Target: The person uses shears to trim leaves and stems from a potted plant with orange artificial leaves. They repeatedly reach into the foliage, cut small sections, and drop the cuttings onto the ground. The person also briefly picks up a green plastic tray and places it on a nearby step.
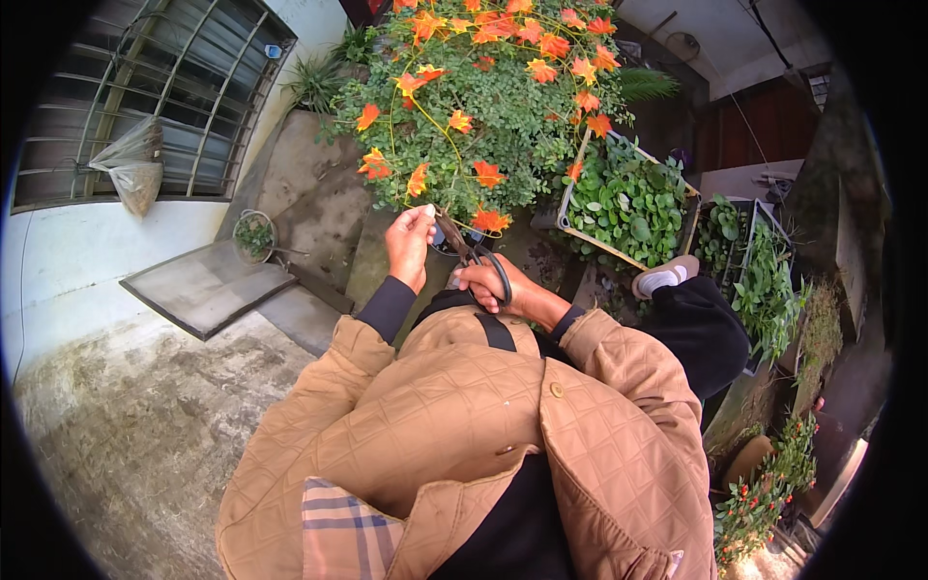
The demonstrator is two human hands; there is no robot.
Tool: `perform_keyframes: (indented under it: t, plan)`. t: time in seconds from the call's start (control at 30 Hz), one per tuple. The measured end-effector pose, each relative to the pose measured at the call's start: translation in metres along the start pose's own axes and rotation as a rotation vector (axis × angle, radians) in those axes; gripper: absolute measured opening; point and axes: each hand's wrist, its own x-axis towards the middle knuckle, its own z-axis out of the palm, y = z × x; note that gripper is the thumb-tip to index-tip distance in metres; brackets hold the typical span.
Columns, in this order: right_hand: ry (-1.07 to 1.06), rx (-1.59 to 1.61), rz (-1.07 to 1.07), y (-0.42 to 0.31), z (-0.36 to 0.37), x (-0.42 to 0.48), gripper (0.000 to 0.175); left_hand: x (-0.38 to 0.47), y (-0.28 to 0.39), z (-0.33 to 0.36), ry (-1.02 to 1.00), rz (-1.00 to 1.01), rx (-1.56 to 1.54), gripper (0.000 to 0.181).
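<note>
My left hand (411, 243) is raised at the near edge of a leafy green bush (500, 138), with thumb and forefinger pinched on a thin stem that is hard to make out. Just right of those fingertips are the rusty blades of a pair of scissors (452, 233). Their dark looped handles are gripped in my right hand (504, 284), close to my waist. Across the bush trails an artificial vine of orange and yellow maple leaves (490, 174). One of its maple leaves (491, 220) hangs just above the scissors' handles.
To the right, a planter box (631, 246) holds round-leaved plants, with another planter (754, 283) beside it. A potted plant (254, 236) stands at the left near a flat slab (206, 283). A plastic bag (138, 170) hangs on the barred window. My shoe (667, 275) is near the planters.
</note>
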Motion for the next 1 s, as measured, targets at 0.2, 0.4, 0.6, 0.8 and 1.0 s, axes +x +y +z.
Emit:
perform_keyframes:
  t: [0.2, 0.4, 0.6, 0.8, 1.0]
  plan:
    - [-0.081, -0.139, -0.045, -0.006, 0.002, -0.007, 0.032, -0.001, 0.009, -0.018, -0.072, -0.007, -0.115, 0.017]
    - [-0.206, -0.058, -0.041, -0.014, 0.006, -0.005, 0.047, 0.002, 0.022, -0.048, 0.049, 0.036, -0.145, 0.02]
    - [-0.2, -0.075, 0.02, -0.022, 0.02, 0.019, 0.053, 0.021, 0.035, -0.037, 0.076, 0.167, 0.062, 0.019]
    - [-0.186, -0.015, 0.028, -0.022, 0.026, 0.029, 0.055, 0.028, 0.031, -0.035, 0.13, 0.179, 0.145, 0.017]
    - [-0.161, -0.017, 0.06, -0.023, 0.027, 0.032, 0.056, 0.028, 0.03, -0.038, 0.15, 0.142, 0.117, 0.017]
